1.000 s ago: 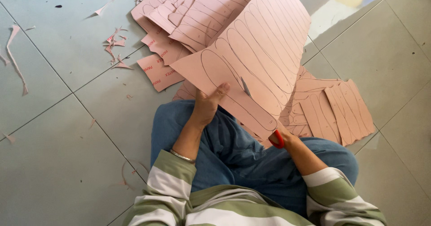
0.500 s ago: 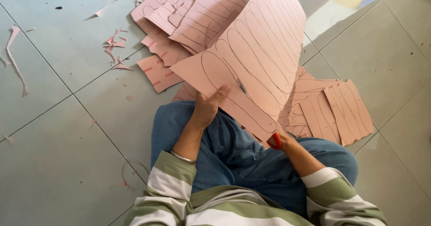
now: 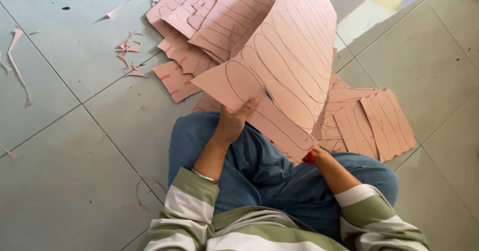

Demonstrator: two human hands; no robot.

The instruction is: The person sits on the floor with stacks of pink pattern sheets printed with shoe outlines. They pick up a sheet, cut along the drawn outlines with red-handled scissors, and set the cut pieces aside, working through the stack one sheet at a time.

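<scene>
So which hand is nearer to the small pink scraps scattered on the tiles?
Left. The left hand grips the big pink sheet on the side toward the scraps; the right hand is mostly hidden under the sheet's far lower edge.

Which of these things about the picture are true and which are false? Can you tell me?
1. The left hand holds up a big pink sheet with long oval shapes drawn on it. True.
2. The sheet is blue. False: it is pink; the trousers are blue.
3. Small pink scraps lie on the tiled floor. True.
4. The person wears a plain red top. False: the sleeves are striped green and white.
5. The right hand is mostly hidden behind the sheet, near something red. True.
6. The floor has no other sheets. False: more pink sheets lie there.
</scene>
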